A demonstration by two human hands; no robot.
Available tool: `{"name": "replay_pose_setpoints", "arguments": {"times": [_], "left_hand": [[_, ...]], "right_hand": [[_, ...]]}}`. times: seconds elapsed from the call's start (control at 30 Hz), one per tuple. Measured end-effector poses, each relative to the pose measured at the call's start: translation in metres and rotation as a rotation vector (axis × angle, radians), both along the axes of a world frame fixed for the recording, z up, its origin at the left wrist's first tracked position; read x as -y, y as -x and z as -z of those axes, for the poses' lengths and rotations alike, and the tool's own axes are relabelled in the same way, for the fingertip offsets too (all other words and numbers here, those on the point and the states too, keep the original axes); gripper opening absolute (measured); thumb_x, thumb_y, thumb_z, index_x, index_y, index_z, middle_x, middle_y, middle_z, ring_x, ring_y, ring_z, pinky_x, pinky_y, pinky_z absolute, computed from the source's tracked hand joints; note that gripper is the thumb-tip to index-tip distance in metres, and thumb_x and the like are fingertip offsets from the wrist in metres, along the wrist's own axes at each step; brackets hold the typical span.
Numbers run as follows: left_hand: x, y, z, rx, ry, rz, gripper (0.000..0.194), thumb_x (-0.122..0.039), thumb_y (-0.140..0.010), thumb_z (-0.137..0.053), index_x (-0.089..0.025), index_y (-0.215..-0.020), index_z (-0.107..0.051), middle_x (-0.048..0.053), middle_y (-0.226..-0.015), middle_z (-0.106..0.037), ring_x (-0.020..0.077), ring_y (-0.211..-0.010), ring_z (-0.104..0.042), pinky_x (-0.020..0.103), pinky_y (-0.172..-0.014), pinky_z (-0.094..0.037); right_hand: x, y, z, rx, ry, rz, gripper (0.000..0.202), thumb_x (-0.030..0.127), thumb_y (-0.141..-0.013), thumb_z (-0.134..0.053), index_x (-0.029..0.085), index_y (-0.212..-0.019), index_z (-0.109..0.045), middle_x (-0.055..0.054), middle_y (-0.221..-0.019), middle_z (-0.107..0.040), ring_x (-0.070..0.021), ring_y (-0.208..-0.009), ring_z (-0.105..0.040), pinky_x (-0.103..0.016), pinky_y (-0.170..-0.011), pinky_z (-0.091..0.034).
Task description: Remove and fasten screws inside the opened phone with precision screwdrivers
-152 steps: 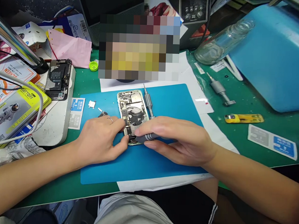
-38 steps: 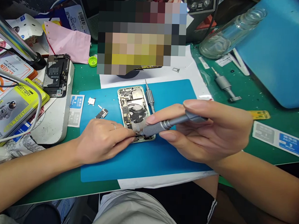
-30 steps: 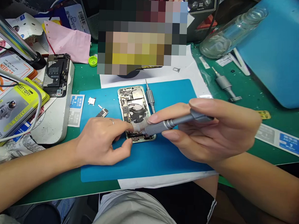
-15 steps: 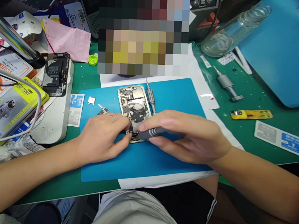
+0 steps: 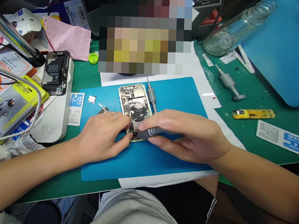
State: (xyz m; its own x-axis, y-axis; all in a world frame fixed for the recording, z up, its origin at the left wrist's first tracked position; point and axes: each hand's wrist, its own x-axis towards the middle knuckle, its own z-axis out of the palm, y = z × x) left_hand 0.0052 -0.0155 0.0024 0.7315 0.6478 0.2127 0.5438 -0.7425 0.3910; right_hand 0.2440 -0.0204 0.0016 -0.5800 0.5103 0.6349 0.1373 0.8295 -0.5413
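Observation:
An opened smartphone (image 5: 138,101) lies upright-facing on the blue mat (image 5: 108,171), its battery and circuit parts bare. At its lower left edge, my left hand (image 5: 103,133) is closed, with thumb and forefinger on the frame. My right hand (image 5: 188,136) is closed around a dark grey hand tool (image 5: 157,131) with pale stripes, held low over the phone's bottom end. The tool's working tip is hard to make out. A grey screwdriver (image 5: 152,95) lies along the phone's right side. Left of the phone are a small silver part (image 5: 92,99) and a dark small part (image 5: 104,109), partly behind my left hand.
Another opened phone (image 5: 56,72) sits on a white box (image 5: 58,122) at left, beside a yellow battery box (image 5: 19,104). To the right lie another grey screwdriver (image 5: 229,82), a yellow cutter (image 5: 253,113), wipe packets (image 5: 281,137) and a glass bottle (image 5: 230,33).
The view has shifted very slightly. Both hands, the phone and the grey tool keep nearly the same positions.

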Motion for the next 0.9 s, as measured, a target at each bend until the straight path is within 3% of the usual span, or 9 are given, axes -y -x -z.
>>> {"name": "replay_pose_setpoints", "arguments": {"times": [0.4, 0.57, 0.73, 0.9], "left_hand": [[0.001, 0.000, 0.000, 0.023, 0.015, 0.004, 0.016, -0.027, -0.098, -0.052, -0.021, -0.083, -0.052, 0.000, -0.077, -0.063, 0.0173, -0.067, -0.057, 0.031, -0.059, -0.036], [0.001, 0.000, 0.001, 0.019, 0.004, -0.001, 0.016, -0.027, -0.098, -0.052, -0.020, -0.084, -0.053, 0.001, -0.077, -0.063, 0.0181, -0.068, -0.057, 0.032, -0.059, -0.036], [0.000, 0.000, 0.001, 0.020, 0.027, 0.014, 0.013, -0.027, -0.097, -0.053, -0.019, -0.088, -0.056, 0.001, -0.081, -0.065, 0.0184, -0.071, -0.060, 0.031, -0.062, -0.038], [0.000, 0.001, 0.002, 0.027, 0.045, 0.012, 0.014, -0.026, -0.098, -0.051, -0.019, -0.087, -0.056, 0.002, -0.083, -0.066, 0.0183, -0.073, -0.061, 0.031, -0.064, -0.039]], "right_hand": [[0.001, 0.002, -0.002, 0.036, -0.087, -0.015, 0.074, 0.010, -0.095, -0.061, 0.023, -0.160, -0.030, -0.009, -0.110, -0.079, -0.0192, -0.093, -0.076, -0.032, -0.077, -0.068], [0.002, 0.003, -0.005, 0.047, -0.076, -0.002, 0.074, 0.005, -0.093, -0.056, 0.022, -0.160, -0.030, -0.009, -0.114, -0.077, -0.0196, -0.096, -0.076, -0.032, -0.076, -0.066], [0.001, 0.006, -0.006, 0.070, -0.141, 0.045, 0.060, 0.014, -0.097, -0.057, 0.026, -0.153, -0.041, -0.005, -0.097, -0.077, -0.0193, -0.078, -0.072, -0.034, -0.065, -0.063], [0.003, 0.006, -0.008, 0.080, -0.093, 0.023, 0.056, 0.008, -0.096, -0.054, 0.016, -0.150, -0.040, -0.008, -0.106, -0.074, -0.0186, -0.098, -0.072, -0.035, -0.083, -0.062]]}}
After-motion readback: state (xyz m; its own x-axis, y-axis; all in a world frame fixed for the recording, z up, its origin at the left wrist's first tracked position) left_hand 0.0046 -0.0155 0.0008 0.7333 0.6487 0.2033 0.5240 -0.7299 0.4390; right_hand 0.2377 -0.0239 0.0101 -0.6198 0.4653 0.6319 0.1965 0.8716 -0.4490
